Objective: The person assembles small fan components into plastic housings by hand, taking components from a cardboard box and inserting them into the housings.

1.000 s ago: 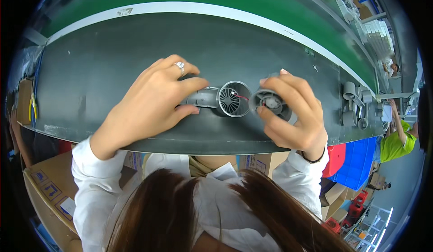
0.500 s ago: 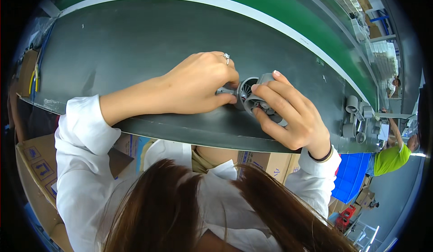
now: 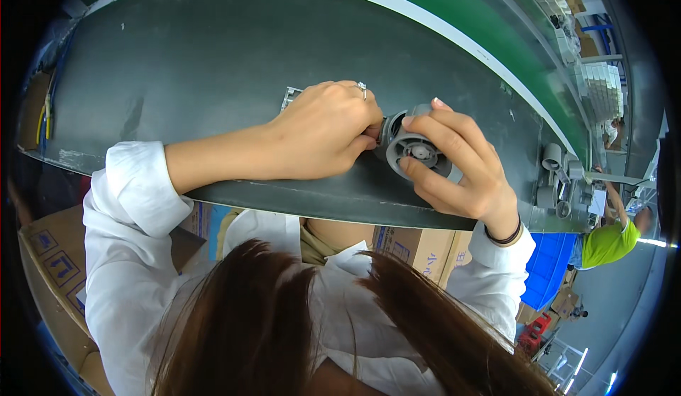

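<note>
My right hand (image 3: 468, 173) grips a grey round plastic housing (image 3: 421, 152) with a ring-shaped rim and a spoked hub inside, its open face turned toward me. The thumb and fingers reach around the rim. On its left side, my left hand (image 3: 319, 130) is closed, thumb and fingertips pinched at a smaller grey ring-like part (image 3: 387, 128) that meets the housing. What lies inside the left fingers is mostly hidden. Past the back of that hand, the end of a pale, frame-like part (image 3: 289, 97) shows; the hand covers the rest.
Beneath my hands is a dark worktop (image 3: 206, 63) with a curved-looking front edge. Several grey tubular parts (image 3: 552, 156) stand at its right end. A blue crate (image 3: 547, 268) and cardboard boxes (image 3: 60, 254) are below. A person in a bright green shirt (image 3: 606, 246) is at far right.
The housing has turned so its spoked hub faces me more squarely. My left hand has shifted slightly right, and the pale frame-like part now shows behind it.
</note>
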### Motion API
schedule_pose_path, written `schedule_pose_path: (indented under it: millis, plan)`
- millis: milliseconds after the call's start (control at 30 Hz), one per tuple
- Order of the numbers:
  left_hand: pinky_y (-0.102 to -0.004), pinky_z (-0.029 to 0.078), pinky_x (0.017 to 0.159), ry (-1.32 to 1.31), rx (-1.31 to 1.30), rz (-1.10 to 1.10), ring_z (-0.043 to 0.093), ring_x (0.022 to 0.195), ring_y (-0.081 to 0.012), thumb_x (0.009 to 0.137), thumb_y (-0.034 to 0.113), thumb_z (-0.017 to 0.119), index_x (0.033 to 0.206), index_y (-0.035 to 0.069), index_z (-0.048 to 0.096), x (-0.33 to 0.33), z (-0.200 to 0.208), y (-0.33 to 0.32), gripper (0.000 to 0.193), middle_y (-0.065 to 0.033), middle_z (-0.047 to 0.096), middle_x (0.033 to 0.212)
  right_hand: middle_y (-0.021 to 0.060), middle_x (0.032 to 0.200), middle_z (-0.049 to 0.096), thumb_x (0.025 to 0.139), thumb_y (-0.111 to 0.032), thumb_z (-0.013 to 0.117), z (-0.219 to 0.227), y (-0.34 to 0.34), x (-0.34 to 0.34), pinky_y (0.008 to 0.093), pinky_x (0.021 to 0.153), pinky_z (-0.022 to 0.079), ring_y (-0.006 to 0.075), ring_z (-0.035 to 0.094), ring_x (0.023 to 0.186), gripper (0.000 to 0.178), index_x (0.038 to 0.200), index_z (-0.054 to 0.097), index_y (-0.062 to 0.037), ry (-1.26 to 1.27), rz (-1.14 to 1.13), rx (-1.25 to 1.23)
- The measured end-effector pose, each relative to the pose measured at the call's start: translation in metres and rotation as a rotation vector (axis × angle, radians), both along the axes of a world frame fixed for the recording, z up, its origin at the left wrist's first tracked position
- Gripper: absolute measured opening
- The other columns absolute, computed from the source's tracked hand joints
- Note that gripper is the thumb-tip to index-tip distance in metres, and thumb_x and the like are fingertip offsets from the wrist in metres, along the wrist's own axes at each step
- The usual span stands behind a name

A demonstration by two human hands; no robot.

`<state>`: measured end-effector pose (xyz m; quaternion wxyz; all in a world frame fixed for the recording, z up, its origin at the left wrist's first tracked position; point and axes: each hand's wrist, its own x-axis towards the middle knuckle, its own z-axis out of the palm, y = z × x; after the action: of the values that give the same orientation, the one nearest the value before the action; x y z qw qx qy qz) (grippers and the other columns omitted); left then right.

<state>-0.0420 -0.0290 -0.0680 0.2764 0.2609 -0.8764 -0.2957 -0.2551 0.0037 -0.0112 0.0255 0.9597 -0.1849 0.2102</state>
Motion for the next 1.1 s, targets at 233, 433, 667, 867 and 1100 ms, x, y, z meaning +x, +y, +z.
schedule_pose_path:
  millis: [233, 433, 667, 867, 1100]
  plan:
    - [-0.0451, 0.048, 0.071, -0.054, 0.111, 0.061, 0.061, 0.077, -0.0379, 0.077, 0.004, 0.059, 0.08, -0.004, 0.06, 0.0, 0.002, 0.005, 0.009, -0.0214, 0.063, 0.079, 0.0244, 0.104, 0.061, 0.048, -0.003, 0.072, 0.001, -0.01, 0.0, 0.0418, 0.077, 0.052, 0.038, 0.061, 0.091, 0.034, 0.081, 0.068, -0.0014, -0.177, -0.067, 0.184]
    - [-0.0437, 0.048, 0.07, -0.041, 0.213, 0.127, 0.061, 0.077, -0.0381, 0.079, 0.007, 0.058, 0.08, -0.005, 0.057, 0.001, 0.006, 0.008, 0.012, -0.0216, 0.063, 0.078, 0.0269, 0.104, 0.062, 0.052, -0.003, 0.079, -0.003, -0.011, -0.001, 0.0385, 0.078, 0.051, 0.0371, 0.062, 0.094, 0.033, 0.083, 0.069, 0.0018, -0.306, -0.139, 0.302]
    - [-0.038, 0.047, 0.068, -0.113, -0.382, 0.313, 0.061, 0.073, -0.0308, 0.069, 0.004, 0.061, 0.08, -0.001, 0.053, -0.001, -0.01, 0.008, 0.015, -0.0167, 0.061, 0.069, 0.0275, 0.107, 0.062, 0.053, -0.003, 0.083, -0.002, -0.01, 0.016, 0.0367, 0.081, 0.05, 0.0345, 0.063, 0.097, 0.035, 0.084, 0.068, 0.0035, -0.325, -0.251, 0.192]
    - [-0.0404, 0.048, 0.064, -0.033, -0.298, 0.376, 0.061, 0.066, -0.0337, 0.068, 0.004, 0.06, 0.078, -0.002, 0.053, -0.004, -0.021, 0.004, 0.013, -0.018, 0.06, 0.068, 0.0221, 0.109, 0.063, 0.06, 0.007, 0.08, -0.015, -0.019, 0.028, 0.03, 0.084, 0.051, 0.0223, 0.063, 0.098, 0.032, 0.089, 0.066, 0.0068, -0.439, -0.42, 0.427]
    - [-0.0442, 0.049, 0.064, -0.049, -0.065, 0.337, 0.062, 0.067, -0.0386, 0.073, 0.008, 0.057, 0.079, -0.006, 0.053, 0.002, -0.017, 0.005, 0.015, -0.0236, 0.061, 0.07, 0.0206, 0.112, 0.062, 0.064, 0.007, 0.077, 0.0, -0.027, 0.031, 0.0303, 0.084, 0.052, 0.0216, 0.061, 0.101, 0.031, 0.091, 0.063, 0.0073, -0.372, -0.424, 0.645]
